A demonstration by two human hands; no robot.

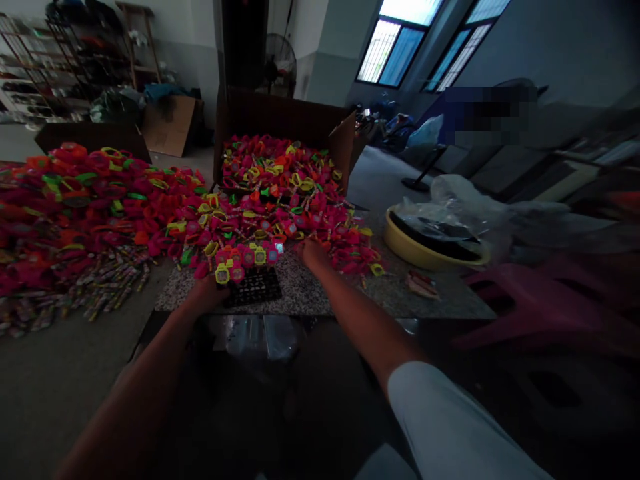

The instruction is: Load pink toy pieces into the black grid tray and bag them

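Colourful toy watches (280,220) in pink, orange, yellow and green lie heaped across a speckled stone tabletop (310,297). Close to me on the top sits a black tray (255,288) with rows of holes, and a row of toy watches stands along its far side. My left hand (207,293) is closed at the tray's left end, just below a yellow toy watch (223,273). At the near edge of the heap is my right hand (310,253), its fingers drawn together. What lies between those fingers is too small and dark to make out.
Behind the table, an open cardboard box (285,110) brims with more watches. Another large heap (90,193) spreads to the left, with thin printed sticks (115,280) before it. On the right are a yellow basin (425,257) holding plastic bags and a pink stool (545,300).
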